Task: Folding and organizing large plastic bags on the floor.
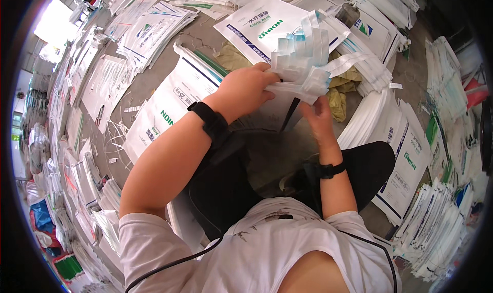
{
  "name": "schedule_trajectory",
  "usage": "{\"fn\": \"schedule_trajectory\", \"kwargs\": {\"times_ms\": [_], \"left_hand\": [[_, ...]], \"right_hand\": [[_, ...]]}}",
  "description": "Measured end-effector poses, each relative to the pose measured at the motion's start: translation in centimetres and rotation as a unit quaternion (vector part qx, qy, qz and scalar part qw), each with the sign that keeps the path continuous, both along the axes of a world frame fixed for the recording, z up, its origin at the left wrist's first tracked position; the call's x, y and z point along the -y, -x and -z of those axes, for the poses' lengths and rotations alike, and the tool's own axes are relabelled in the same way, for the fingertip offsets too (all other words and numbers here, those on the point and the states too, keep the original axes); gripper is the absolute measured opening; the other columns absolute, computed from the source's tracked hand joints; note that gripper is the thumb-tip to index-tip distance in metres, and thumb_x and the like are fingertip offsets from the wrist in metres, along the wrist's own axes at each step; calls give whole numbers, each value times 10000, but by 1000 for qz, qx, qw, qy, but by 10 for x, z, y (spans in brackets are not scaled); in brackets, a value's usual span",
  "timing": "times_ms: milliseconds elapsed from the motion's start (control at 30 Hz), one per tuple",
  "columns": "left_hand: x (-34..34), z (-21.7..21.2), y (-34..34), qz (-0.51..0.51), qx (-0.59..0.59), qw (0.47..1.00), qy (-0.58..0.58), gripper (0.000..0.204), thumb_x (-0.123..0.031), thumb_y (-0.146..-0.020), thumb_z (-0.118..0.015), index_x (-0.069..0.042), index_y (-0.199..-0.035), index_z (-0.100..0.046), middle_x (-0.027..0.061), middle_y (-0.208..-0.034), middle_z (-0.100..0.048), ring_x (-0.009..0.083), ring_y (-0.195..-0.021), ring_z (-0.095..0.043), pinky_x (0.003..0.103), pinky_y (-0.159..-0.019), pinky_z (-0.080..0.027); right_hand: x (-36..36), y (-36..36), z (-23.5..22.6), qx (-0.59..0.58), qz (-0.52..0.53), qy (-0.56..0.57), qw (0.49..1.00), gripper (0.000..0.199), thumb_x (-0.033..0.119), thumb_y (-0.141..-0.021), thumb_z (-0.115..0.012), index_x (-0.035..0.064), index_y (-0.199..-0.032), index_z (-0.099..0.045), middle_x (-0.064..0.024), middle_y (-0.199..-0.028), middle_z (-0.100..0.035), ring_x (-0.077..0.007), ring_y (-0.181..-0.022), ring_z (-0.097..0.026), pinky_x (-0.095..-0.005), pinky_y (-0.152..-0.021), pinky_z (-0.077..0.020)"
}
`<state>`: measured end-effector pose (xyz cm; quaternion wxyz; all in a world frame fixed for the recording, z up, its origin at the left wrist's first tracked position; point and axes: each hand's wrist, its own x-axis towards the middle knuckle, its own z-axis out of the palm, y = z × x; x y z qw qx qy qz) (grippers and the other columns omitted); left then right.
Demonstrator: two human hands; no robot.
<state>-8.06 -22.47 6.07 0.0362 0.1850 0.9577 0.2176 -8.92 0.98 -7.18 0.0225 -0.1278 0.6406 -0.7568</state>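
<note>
Overhead, both hands work one bundle of white folded strips (pixel 303 61) with blue edges, held above the lap: left hand (pixel 245 90) clenched on the bundle's lower left edge, right hand (pixel 319 113) under it, fingers (pixel 313 107) curled up pinching the bottom fold. Black wristband (pixel 210 119) on the left wrist, a thinner black band (pixel 328 170) on the right. White printed sacks (pixel 169 105) lie flat on the grey floor (pixel 203 38) just beyond the knees, with stacks of more sacks (pixel 441 226) all around.
</note>
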Motion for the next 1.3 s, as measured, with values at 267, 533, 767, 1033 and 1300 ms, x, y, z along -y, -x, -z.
{"fn": "schedule_trajectory", "kwargs": {"times_ms": [267,533,767,1033,1300], "left_hand": [[6,9,16,57,19,998,-35,323,-44,-821,-640,-162,-1116,-697,86,-1188,-588,325,-1073,-605,429,-888,-507],[4,20,16,50,-52,997,14,442,-59,-781,-698,-148,-1210,-647,97,-1235,-542,337,-1143,-571,423,-941,-502],[3,14,15,79,-60,994,36,499,-123,-755,-751,-141,-1239,-631,124,-1213,-541,337,-1126,-583,418,-941,-507],[2,12,11,78,-29,996,33,479,-80,-777,-735,-227,-1226,-651,110,-1296,-512,344,-1165,-556,437,-954,-496],[7,15,16,88,-54,994,25,188,-113,-813,-689,-121,-998,-724,145,-1136,-549,336,-1072,-586,432,-891,-514]], "right_hand": [[-1,4,-22,-21,32,68,997,472,407,-1045,-455,-8,-1239,-567,-28,-1147,-594,-132,-1040,-519,-292,-970,-382],[-18,4,-13,-22,31,-10,999,359,179,-995,-559,-6,-1304,-553,-43,-1193,-621,-126,-1093,-560,-279,-970,-414],[-3,47,3,19,-37,1,999,398,140,-904,-659,16,-1267,-556,-69,-1013,-681,-154,-944,-635,-313,-858,-521],[9,45,-15,-214,74,-202,953,249,102,-867,-729,33,-1093,-653,-74,-977,-677,-175,-907,-650,-326,-809,-523],[7,58,-25,-337,-90,-306,886,210,129,-860,-677,106,-1057,-747,-104,-1001,-714,-286,-973,-669,-392,-826,-516]]}}
